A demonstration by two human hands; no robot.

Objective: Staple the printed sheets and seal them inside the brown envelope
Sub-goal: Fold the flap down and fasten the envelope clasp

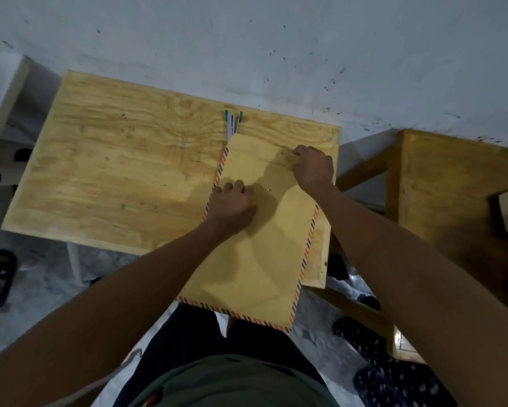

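Sealing stage | brown envelope (255,259) lies at 4 o'clock on table (115,171), overhanging | left hand (230,207), fingers curled, pins it steady | right hand (313,168) curled at 1 o'clock flap (261,151), pinch or press unclear.

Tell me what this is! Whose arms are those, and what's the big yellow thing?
These are a person's two bare arms, no machine. The one picture comes from a camera worn on their head, looking down. A brown envelope with striped edges lies on a wooden table, its near end hanging over the edge. The left hand rests on it with curled fingers. The right hand is curled at the flap end; whether it pinches the flap, I can't tell. Small white and teal strips poke out beyond the envelope, too small to name.
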